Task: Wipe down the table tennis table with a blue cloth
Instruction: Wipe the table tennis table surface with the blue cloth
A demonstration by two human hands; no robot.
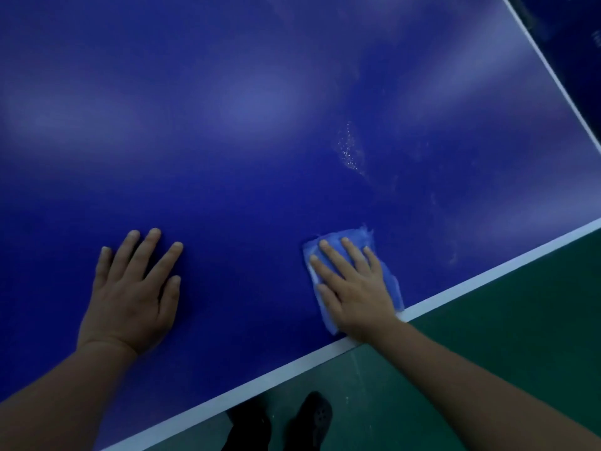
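The blue table tennis table (260, 125) fills most of the view. My right hand (354, 288) lies flat on a folded blue cloth (388, 278), pressing it onto the table near the white edge line (487, 275). The cloth shows around my fingers and along my palm. My left hand (130, 294) rests flat on the bare table surface to the left, fingers spread, holding nothing. A patch of white specks (348, 148) and faint smears lie on the surface beyond the cloth.
The table's near edge runs diagonally from lower left to right. Below it is green floor (487, 353) and my dark shoes (312, 418). Another white edge line (553, 70) crosses the top right corner.
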